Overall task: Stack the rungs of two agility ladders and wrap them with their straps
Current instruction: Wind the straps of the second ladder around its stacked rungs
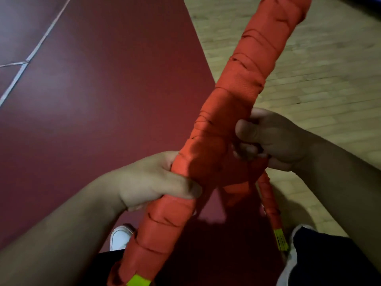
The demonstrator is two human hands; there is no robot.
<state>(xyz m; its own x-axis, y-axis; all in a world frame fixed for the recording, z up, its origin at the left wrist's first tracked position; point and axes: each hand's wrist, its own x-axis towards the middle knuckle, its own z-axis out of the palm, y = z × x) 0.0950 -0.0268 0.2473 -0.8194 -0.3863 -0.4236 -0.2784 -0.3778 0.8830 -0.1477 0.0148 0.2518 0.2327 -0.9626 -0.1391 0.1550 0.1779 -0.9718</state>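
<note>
— Tension comes first. Your left hand (150,182) is curled round the wrapped bundle (216,129), which you hold up in front of you, running from 7 o'clock to 1 o'clock across the view.

— And my right?

— Your right hand (274,141), at 3 o'clock, has its fingers bent against the bundle's side and seems to pinch the orange strap (268,203) there (shadow hides the exact hold). Below it the strap's loose tail drops toward 5 o'clock and ends in a yellow-green tip (280,241).

— So what makes this turn a good one?

— I'd judge most of the length is bound by now. Grip hard with the left so the rungs can't slide. Pull the strap snug before each pass and lay it flat beside the last turn. Then tuck the tail under a tight turn so nothing unwinds.
</note>
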